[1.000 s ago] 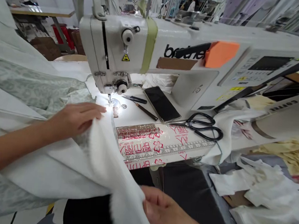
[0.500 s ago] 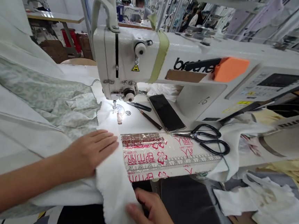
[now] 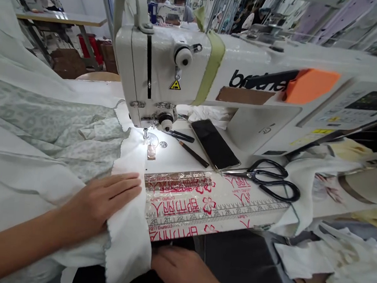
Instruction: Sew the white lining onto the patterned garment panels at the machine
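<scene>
The left hand (image 3: 95,206) lies palm down with its fingers straight and close together, pressing on the white fabric strip (image 3: 129,237) rather than pinching it; the fingertips stop just short of the strip's right edge. From under those fingers the strip runs forward to the lit presser foot (image 3: 145,134) of the sewing machine (image 3: 132,66), and back toward the wearer until its near end hangs over the table's front edge. The right hand (image 3: 185,269) is nearer the wearer and to the right of the left hand, low at that front edge, its fingers bent and right beside the strip's hanging end; the fingertips are partly hidden in shadow, so I cannot tell how far they are closed or whether they have hold of the cloth. Left of and ahead of the left hand, pale green patterned cloth (image 3: 89,139) lies bunched against the strip, with more white cloth spread around the forearm. Right of the left fingertips is a ruler scale (image 3: 211,216) on the red-printed table covering. Further ahead and to the right of both hands lie dark snips (image 3: 184,136), a brown-handled tool (image 3: 194,154), a phone (image 3: 215,144) and black-handled scissors (image 3: 254,175). White scraps (image 3: 345,265) are heaped well to the right of the right hand.
</scene>
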The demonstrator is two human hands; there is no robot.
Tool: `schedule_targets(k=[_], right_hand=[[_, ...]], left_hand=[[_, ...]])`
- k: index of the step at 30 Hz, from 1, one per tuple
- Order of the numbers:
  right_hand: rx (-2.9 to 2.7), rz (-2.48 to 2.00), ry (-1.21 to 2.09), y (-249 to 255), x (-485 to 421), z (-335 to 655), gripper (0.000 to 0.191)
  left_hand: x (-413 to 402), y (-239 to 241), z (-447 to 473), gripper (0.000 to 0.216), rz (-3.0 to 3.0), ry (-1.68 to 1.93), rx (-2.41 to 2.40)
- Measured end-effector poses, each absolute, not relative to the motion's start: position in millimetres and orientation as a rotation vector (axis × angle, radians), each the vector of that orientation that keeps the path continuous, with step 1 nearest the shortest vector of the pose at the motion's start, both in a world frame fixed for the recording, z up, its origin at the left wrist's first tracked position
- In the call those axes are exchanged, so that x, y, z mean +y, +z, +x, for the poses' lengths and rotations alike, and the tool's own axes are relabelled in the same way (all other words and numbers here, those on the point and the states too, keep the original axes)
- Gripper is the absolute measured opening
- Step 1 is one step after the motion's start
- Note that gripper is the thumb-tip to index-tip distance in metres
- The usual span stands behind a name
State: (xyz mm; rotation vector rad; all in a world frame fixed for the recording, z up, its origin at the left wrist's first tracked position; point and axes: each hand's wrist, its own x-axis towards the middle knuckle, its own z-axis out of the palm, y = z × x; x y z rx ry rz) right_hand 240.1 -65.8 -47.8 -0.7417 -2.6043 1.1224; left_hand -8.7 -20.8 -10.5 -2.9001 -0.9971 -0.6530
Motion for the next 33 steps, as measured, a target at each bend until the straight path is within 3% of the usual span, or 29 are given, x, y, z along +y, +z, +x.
schedule_targets(k=[6,11,16,22,33], right_hand=[[-2.853,-0.725,0.584,23.5,3.6,238.7,0.014],[-2.912,-0.442,0.155,26.8,80.3,214.1,0.021],[-2.801,-0.207,0.240,-1.8,105.4,206.2,0.025],[-2.737,-0.221,0.299,-11.6,105.7,211.7,0.022],[-2.810,-0.168,0.115,-7.4,105.0,212.9,0.029]], left_hand=[[-18.0,-14.9,-3.5,0.029,-2.858,-0.791,-0.979],[-3.1,-12.3,-17.8,0.020,-2.953,-0.811,-1.029],[-7.0,-16.5,-27.5,0.010,-3.035,-1.097,-1.276],[-16.2,-16.4,-23.2,0.033,-3.046,-0.522,-1.254],[-6.9,-2.9,-29.6,0.044,-2.982,-0.302,-0.843]])
